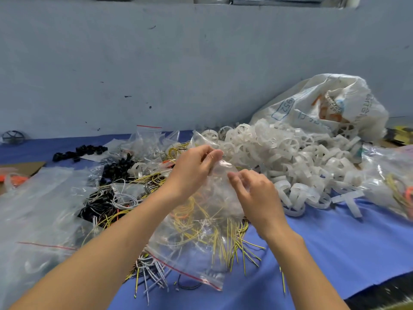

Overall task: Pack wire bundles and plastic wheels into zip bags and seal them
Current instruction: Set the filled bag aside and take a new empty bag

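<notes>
Clear zip bag (196,249), judged light, limp and slippery, is held over yellow wire bundles (245,249) on the counter (335,242), pinched at its far edge by left hand (192,168) fingers (213,156); right hand (254,195) grip cannot be told; red-striped mouth is best pinched.

- both bare forearms reach forward from the lower edge and converge toward the middle.
- left hand (194,166) is raised with its back to the camera, its fingers (212,154) and thumb pinching the top of a clear zip bag (201,233).
- right hand (257,193) sits just beside it and lower, fingers loosely bent, tips at the bag; blurred, grip unclear.
</notes>
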